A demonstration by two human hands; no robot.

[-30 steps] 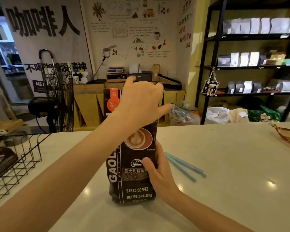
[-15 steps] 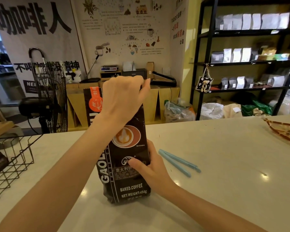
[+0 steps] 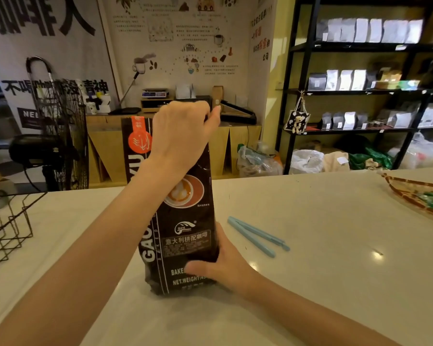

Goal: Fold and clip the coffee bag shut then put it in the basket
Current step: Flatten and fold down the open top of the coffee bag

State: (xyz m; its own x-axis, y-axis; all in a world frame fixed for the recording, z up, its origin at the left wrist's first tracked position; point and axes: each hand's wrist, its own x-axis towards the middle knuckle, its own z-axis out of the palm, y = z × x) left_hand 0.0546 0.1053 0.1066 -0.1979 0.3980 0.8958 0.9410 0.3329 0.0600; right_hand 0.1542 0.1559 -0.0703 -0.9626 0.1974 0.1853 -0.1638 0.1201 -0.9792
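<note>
A white counter fills the lower view. On its far left edge stands a black wire basket; at the far right edge lies part of a woven tray.

Near the middle of the counter a black coffee bag stands upright, its base on the surface. The left hand is curled over the top of the bag, fingers bent down behind the upper edge and thumb toward the front, closed on the bag's top. The right hand is pressed against the bag's lower right side, thumb across the front over the printed label, fingers wrapped out of sight behind; it grips the bag near the base.

A light blue clip lies flat on the counter just right of the bag, untouched and apart from both hands.
</note>
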